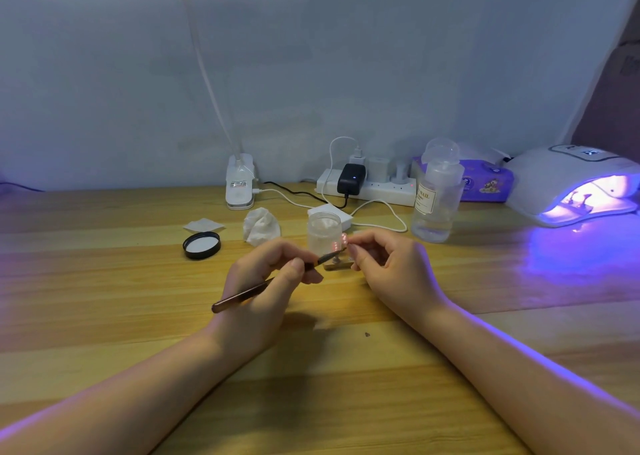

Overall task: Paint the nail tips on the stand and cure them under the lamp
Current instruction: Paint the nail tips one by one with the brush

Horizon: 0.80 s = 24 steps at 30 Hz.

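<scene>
My left hand [273, 281] grips a thin dark brush [242, 295], its tip reaching a pink nail tip [336, 246] on a small stand [337, 265] at the table's middle. My right hand [388, 264] pinches the stand's upper part beside a second pink tip [344, 237]. At the far right a white curing lamp [568, 181] glows purple, and another stand with tips [579, 201] sits inside it.
Behind the stand is an open clear jar [323, 231], its black lid [202, 245] lying to the left. A crumpled tissue [261, 226], a pump bottle [437, 198], a power strip [367, 186], a clip lamp base [240, 184] and a purple wipes pack [485, 181] line the back.
</scene>
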{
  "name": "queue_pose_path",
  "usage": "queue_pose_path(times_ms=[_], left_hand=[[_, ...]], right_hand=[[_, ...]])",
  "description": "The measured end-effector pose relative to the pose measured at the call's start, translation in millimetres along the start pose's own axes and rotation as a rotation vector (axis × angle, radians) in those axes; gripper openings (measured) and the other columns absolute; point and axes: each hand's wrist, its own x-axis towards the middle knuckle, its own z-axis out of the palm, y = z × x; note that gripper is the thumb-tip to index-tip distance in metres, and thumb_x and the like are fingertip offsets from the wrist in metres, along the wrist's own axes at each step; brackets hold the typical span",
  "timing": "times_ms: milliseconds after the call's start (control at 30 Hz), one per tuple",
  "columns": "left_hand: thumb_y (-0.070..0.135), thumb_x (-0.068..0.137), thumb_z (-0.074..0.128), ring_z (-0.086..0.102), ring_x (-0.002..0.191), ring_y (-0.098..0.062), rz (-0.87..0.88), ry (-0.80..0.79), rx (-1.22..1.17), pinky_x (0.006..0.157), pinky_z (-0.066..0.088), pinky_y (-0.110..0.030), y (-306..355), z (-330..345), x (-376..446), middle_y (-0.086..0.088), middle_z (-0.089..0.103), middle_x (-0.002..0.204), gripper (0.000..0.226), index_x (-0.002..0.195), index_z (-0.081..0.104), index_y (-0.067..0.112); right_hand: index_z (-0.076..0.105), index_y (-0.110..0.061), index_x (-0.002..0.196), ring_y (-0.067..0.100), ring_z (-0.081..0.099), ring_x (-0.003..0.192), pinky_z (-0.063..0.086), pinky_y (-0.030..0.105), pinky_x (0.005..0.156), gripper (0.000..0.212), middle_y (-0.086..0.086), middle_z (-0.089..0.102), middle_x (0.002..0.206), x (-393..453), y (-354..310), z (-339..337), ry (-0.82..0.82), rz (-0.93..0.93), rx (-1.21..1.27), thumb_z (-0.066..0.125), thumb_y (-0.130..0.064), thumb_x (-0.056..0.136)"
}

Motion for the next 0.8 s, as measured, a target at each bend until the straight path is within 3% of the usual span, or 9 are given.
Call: queue_pose_path(times_ms=[233, 400, 533, 800], left_hand=[[0.036, 0.09, 0.052, 0.069, 0.08, -0.021, -0.021, 0.042, -0.004, 0.072, 0.052, -0.022, 1.4, 3.2, 1.8, -0.001, 0.075, 0.091, 0.024, 0.101, 0.068, 0.021], [0.033, 0.087, 0.052, 0.07, 0.079, -0.023, -0.036, 0.02, -0.082, 0.073, 0.054, -0.026, 3.5, 3.4, 1.0, -0.007, 0.075, 0.086, 0.029, 0.097, 0.068, 0.01], [0.029, 0.089, 0.051, 0.071, 0.081, -0.027, -0.01, -0.018, -0.098, 0.075, 0.056, -0.029, 4.3, 2.5, 0.5, -0.008, 0.075, 0.085, 0.025, 0.097, 0.068, 0.011], [0.034, 0.091, 0.05, 0.071, 0.079, -0.021, -0.024, 0.034, -0.023, 0.071, 0.053, -0.022, -0.9, 2.5, 3.3, -0.003, 0.075, 0.088, 0.023, 0.099, 0.067, 0.02]], right_hand=[[0.072, -0.014, 0.097, 0.012, 0.066, 0.07, 0.054, 0.027, 0.064, 0.011, -0.003, 0.07, 0.075, 0.2, 0.7, 1.0, -0.017, 0.004, 0.021, 0.066, -0.011, 0.088], [0.07, -0.015, 0.096, 0.007, 0.066, 0.068, 0.05, 0.017, 0.062, 0.011, -0.004, 0.069, 0.072, 0.2, 1.4, -0.1, -0.034, 0.01, 0.044, 0.065, -0.01, 0.088], [0.07, -0.013, 0.096, 0.008, 0.066, 0.068, 0.048, 0.015, 0.062, 0.014, -0.001, 0.069, 0.071, 0.2, 1.8, 0.3, -0.043, 0.034, 0.066, 0.063, -0.005, 0.088], [0.069, -0.017, 0.095, 0.005, 0.068, 0.07, 0.05, 0.015, 0.063, 0.009, -0.002, 0.071, 0.075, 0.1, 1.0, -0.8, -0.042, 0.018, 0.114, 0.065, -0.012, 0.089]])
